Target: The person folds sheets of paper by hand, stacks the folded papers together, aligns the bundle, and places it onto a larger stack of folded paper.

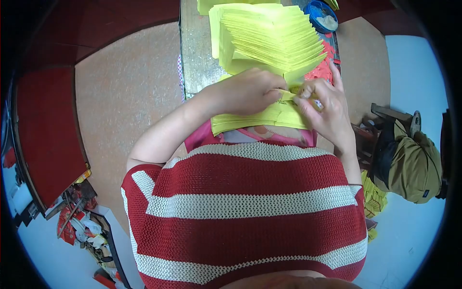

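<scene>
My left hand (pixel 260 91) is closed, its thumb and fingers pinching a folded piece of yellow paper (pixel 287 96) at the table's near edge. From the other side my right hand (pixel 328 107) is also closed on that paper, thumb against curled fingers, with one finger pointing up. Under both hands lie more yellow sheets (pixel 262 121), down over my lap. Just beyond the hands a thick fanned stack of yellow paper (pixel 274 38) rests on the table. The exact fold between my fingertips is partly hidden.
On the worn table (pixel 195 58), a blue bowl (pixel 313 10) with whitish contents stands at the far right. Red paper pieces (pixel 323 67) lie along the right edge. At right, a bag (pixel 414 161) rests on a wooden seat; yellow paper (pixel 373 195) lies below. Clutter fills the lower left.
</scene>
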A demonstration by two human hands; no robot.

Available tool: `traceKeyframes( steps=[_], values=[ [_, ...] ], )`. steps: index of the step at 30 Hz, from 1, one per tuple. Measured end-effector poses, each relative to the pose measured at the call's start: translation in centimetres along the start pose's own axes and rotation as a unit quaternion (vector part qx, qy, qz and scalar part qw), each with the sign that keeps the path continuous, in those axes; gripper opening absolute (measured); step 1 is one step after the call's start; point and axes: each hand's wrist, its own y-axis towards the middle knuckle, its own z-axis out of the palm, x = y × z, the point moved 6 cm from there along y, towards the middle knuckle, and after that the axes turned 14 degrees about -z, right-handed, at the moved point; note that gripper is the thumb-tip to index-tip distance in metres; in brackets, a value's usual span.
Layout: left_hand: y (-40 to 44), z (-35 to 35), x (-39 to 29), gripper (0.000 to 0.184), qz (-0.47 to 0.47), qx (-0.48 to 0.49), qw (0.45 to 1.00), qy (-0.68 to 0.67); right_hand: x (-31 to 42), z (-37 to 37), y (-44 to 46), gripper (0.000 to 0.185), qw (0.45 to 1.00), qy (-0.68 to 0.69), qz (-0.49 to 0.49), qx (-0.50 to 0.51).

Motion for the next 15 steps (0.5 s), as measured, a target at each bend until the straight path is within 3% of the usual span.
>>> traceKeyframes(
  steps=[4,7,9,11,12,14,15],
  values=[
    [0.1,0.0,-0.7,0.023,0.009,-0.036,0.999,0.039,-0.8,0.4,0.4,0.015,0.999,0.022,-0.01,-0.037],
    [0.6,-0.3,-0.6,0.022,0.004,-0.022,0.998,0.05,0.1,-1.4,-0.2,0.017,0.997,-0.053,-0.025,-0.046],
    [1.0,-0.4,-0.4,0.022,0.008,-0.016,0.998,0.063,2.0,-2.1,-0.5,0.02,0.982,-0.179,-0.06,0.019],
    [0.8,-2.4,-0.6,0.02,0.032,-0.148,0.988,0.025,2.7,0.0,-1.0,0.021,0.988,-0.129,-0.058,0.064],
    [0.7,-2.7,-0.9,0.02,0.034,-0.147,0.988,0.026,2.8,1.4,-1.4,0.023,0.989,-0.08,-0.058,0.109],
    [-0.3,-4.5,-1.8,0.017,0.023,-0.248,0.967,0.052,2.1,1.4,-1.2,0.023,0.99,-0.064,-0.063,0.112],
    [-1.2,-4.9,-2.9,0.014,0.092,-0.307,0.946,0.057,1.7,0.8,-0.8,0.022,0.992,-0.065,-0.053,0.09]
  ],
)
